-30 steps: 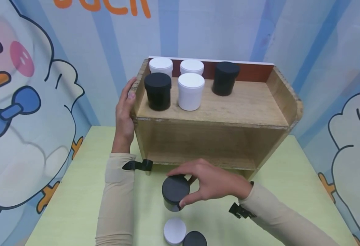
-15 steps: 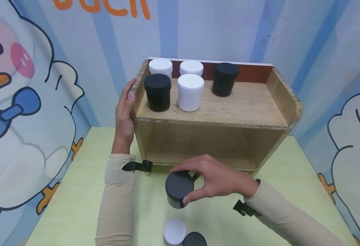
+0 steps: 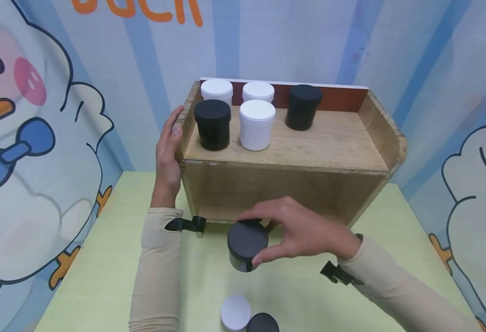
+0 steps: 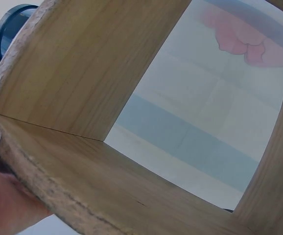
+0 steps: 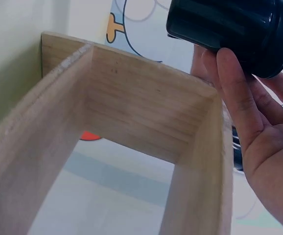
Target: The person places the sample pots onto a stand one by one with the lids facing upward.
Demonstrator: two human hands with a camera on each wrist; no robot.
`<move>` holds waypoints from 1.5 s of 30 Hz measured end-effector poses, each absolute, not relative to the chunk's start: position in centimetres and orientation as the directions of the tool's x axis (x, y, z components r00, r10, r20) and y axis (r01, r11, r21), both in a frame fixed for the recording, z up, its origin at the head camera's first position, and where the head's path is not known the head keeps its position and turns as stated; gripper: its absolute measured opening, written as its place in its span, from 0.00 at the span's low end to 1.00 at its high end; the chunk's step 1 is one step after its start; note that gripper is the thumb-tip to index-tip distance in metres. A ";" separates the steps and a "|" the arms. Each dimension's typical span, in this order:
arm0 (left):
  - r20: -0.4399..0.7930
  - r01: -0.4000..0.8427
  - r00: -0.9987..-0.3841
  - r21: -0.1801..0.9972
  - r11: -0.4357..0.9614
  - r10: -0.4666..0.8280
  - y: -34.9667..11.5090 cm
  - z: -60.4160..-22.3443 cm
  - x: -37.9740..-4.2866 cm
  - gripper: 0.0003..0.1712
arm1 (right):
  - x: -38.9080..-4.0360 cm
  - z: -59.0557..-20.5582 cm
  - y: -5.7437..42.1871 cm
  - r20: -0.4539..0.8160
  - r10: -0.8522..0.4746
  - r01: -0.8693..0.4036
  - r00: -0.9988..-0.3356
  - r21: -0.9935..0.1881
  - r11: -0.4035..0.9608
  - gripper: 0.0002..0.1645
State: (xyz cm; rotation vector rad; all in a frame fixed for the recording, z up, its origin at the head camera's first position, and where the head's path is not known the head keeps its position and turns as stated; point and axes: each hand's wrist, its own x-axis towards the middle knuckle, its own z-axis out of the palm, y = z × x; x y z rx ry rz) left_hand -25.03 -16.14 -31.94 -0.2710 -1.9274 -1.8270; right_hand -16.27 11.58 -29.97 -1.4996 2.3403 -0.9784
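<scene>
My right hand [image 3: 294, 228] holds a black lidded jar [image 3: 248, 244] upright, thumb and fingers around its sides, above the table in front of the wooden shelf unit [image 3: 326, 154]. In the right wrist view the same jar [image 5: 224, 29] shows as glossy black near the fingers. My left hand [image 3: 168, 159] rests against the unit's left side panel, fingers straight along it. On the upper board stand two black jars, one at front left [image 3: 212, 124] and one at back right [image 3: 304, 107], and several white jars, including one at front centre [image 3: 257, 125].
A white jar [image 3: 235, 313] and another black-lidded jar [image 3: 263, 323] stand side by side on the pale green table [image 3: 309, 295], near the front edge of view. The unit's lower compartment [image 3: 268, 191] opens toward me, above the table surface. A striped curtain [image 3: 293, 41] hangs behind.
My right hand has moved up and slightly right with the black jar, away from the jars at the front and closer to the shelf unit. My left hand has stayed in place.
</scene>
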 end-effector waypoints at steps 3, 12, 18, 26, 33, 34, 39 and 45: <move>0.458 0.448 -0.872 0.889 0.093 -0.172 -16.2 -31.9 -25.0 0.30 | -16.3 -29.2 11.9 0.199 -0.857 -0.740 -0.475 -0.618 0.266 0.38; 0.445 0.437 -0.879 0.896 0.083 -0.174 -16.3 -31.8 -25.0 0.31 | -16.5 -27.3 13.2 0.257 -0.829 -0.772 -0.497 -0.568 0.286 0.40; 0.444 0.435 -0.879 0.896 0.092 -0.172 -16.3 -31.8 -25.0 0.31 | -16.9 -26.4 14.0 0.312 -0.820 -0.813 -0.480 -0.509 0.282 0.40; 0.436 0.426 -0.883 0.900 0.094 -0.172 -16.2 -31.8 -25.1 0.32 | -17.6 -24.9 15.9 0.359 -0.784 -0.834 -0.507 -0.432 0.342 0.39; 0.433 0.423 -0.885 0.901 0.095 -0.170 -16.2 -31.7 -25.1 0.32 | -18.2 -23.0 17.1 0.407 -0.733 -0.832 -0.545 -0.374 0.410 0.40; 0.433 0.423 -0.885 0.901 0.095 -0.171 -16.2 -31.7 -25.1 0.32 | -18.3 -22.8 17.2 0.405 -0.724 -0.823 -0.559 -0.376 0.426 0.41; 0.420 0.410 -0.891 0.907 0.089 -0.171 -16.1 -31.8 -25.0 0.31 | -18.5 -21.7 17.3 0.384 -0.667 -0.768 -0.638 -0.382 0.514 0.41; 0.414 0.406 -0.894 0.910 0.081 -0.172 -16.1 -31.9 -25.0 0.31 | -18.9 -20.7 17.2 0.389 -0.582 -0.701 -0.713 -0.384 0.602 0.37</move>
